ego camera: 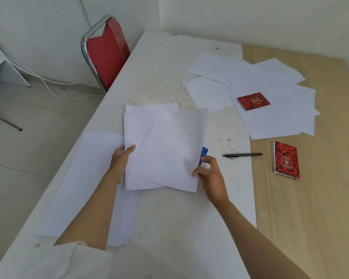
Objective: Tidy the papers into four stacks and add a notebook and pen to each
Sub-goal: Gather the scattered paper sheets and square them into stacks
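We have a loose bundle of sheets [161, 150] lifted between both hands so its edges can be squared. The left hand [121, 158] grasps the bundle's left edge, thumb on top and fingers underneath. The right hand [210, 178] pinches the lower right corner; that two-sided grip steadies the fanned sheets while we line them up.

Just below and left, one finished stack [85, 188] lies flat near the counter's [159, 63] front edge (out of the way, we judge). A blue notebook [203, 155] peeks out from behind the held bundle. The scattered papers [270, 101] further right are not yet sorted, with one red notebook [253, 101] lying on them. A second red notebook [286, 160] and a black pen [243, 155] wait nearby, within reach for later.
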